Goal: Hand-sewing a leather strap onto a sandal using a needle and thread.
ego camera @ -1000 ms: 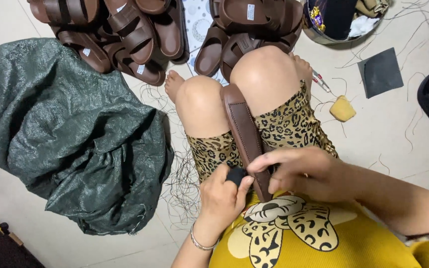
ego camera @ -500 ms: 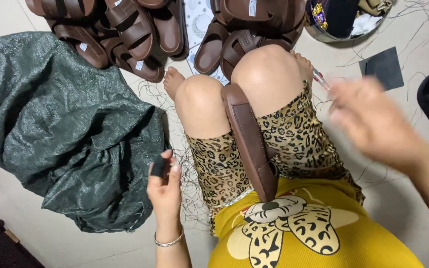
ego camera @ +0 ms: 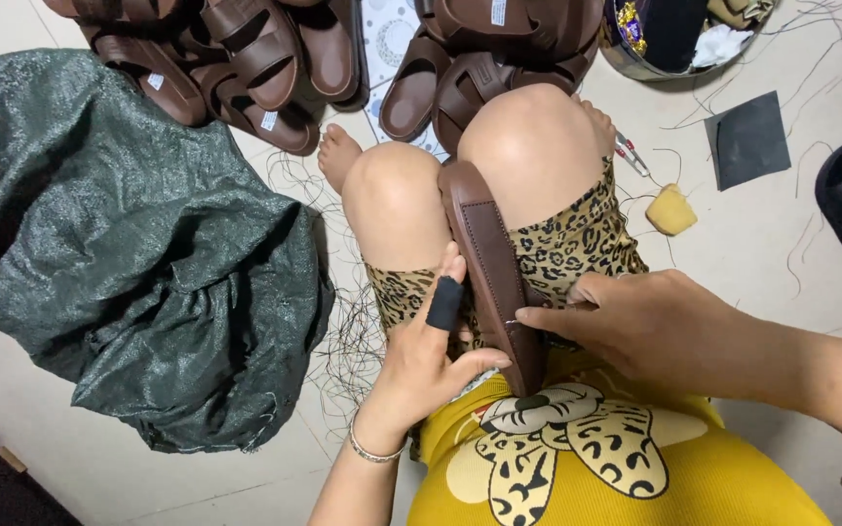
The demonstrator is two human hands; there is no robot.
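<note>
Now | both hands: left (ego camera: 431, 356), right (ego camera: 635, 326) | pinching brown sandal (ego camera: 489, 263)

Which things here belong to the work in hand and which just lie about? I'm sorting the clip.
In hand: brown sandal, left hand, right hand, black finger guard.
Lying about: green sack, sandal pile, yellow sponge, black sheet.

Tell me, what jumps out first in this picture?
A brown sandal clamped between the knees, in the middle. The left hand steadies it from the side, and the right hand pinches its edge. A big dark green sack lies crumpled on the floor to the left.
</note>
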